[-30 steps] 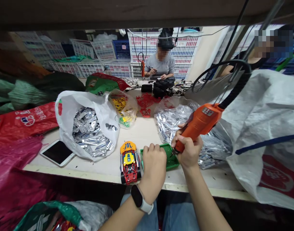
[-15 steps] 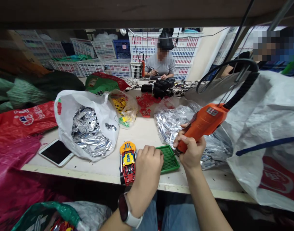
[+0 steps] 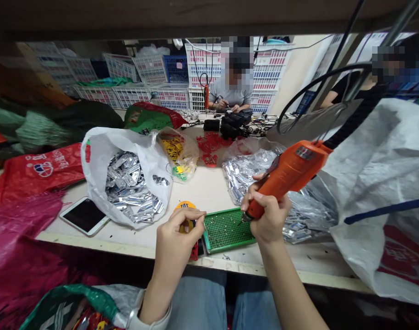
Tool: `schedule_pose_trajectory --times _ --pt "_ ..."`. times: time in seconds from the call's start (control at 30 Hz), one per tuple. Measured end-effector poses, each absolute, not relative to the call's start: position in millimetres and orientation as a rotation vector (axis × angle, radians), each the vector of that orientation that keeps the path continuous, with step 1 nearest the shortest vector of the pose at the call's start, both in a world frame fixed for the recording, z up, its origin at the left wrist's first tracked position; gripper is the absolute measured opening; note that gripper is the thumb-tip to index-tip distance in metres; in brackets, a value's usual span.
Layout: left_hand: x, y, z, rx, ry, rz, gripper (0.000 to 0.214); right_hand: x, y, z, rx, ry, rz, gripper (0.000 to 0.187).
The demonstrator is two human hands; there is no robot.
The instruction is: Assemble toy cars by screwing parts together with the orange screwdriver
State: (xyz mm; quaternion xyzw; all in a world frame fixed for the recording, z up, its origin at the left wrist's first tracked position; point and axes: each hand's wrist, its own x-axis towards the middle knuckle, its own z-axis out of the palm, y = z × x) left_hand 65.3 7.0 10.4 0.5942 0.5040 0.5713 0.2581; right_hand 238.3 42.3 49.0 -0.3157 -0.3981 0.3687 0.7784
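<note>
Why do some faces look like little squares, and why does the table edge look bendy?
Head view: the faces are pixelated on purpose, everything else stays sharp; the wide lens bows the table edge and stretches the white sack; light is even, with glints on the silver packets.

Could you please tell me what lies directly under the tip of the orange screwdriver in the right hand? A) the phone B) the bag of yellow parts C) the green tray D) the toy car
C: the tip of the orange screwdriver, gripped by the right hand, points down onto the green tray beside the toy car.
</note>
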Motion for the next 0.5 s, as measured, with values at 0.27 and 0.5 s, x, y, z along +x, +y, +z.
schedule_pose_trajectory --times 0.27,0.5 --pt "45 -18 -4 1.709 1.395 1.665 0.007 212 43 58 -0.619 -0.841 0.918 0.033" --pt "51 -38 -14 1.734 1.374 1.636 0.009 180 22 74 -0.421 -0.771 1.002 0.03"
